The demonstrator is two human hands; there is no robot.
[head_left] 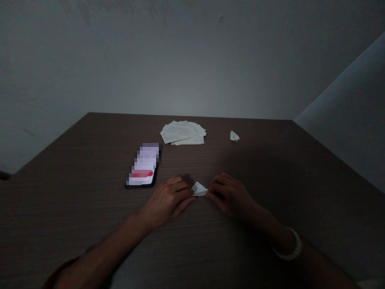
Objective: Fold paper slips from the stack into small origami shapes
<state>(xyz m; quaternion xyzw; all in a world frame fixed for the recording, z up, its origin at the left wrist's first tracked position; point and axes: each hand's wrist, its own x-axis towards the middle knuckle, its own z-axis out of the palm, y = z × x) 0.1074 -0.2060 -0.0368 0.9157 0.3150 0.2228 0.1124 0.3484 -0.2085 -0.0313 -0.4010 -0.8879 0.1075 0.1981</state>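
A small folded piece of printed paper lies between my two hands near the middle of the table, its upper part rising to a point. My left hand pinches its left end between thumb and fingers. At the right end, the fingertips of my right hand are closed on the paper too. Both hands rest low, at or just over the tabletop. My fingers hide the ends of the paper.
The brown wooden table meets a grey wall at the back. A fanned stack of printed paper slips lies toward the far edge. A smartphone with a lit screen lies left, and a small folded paper sits back right.
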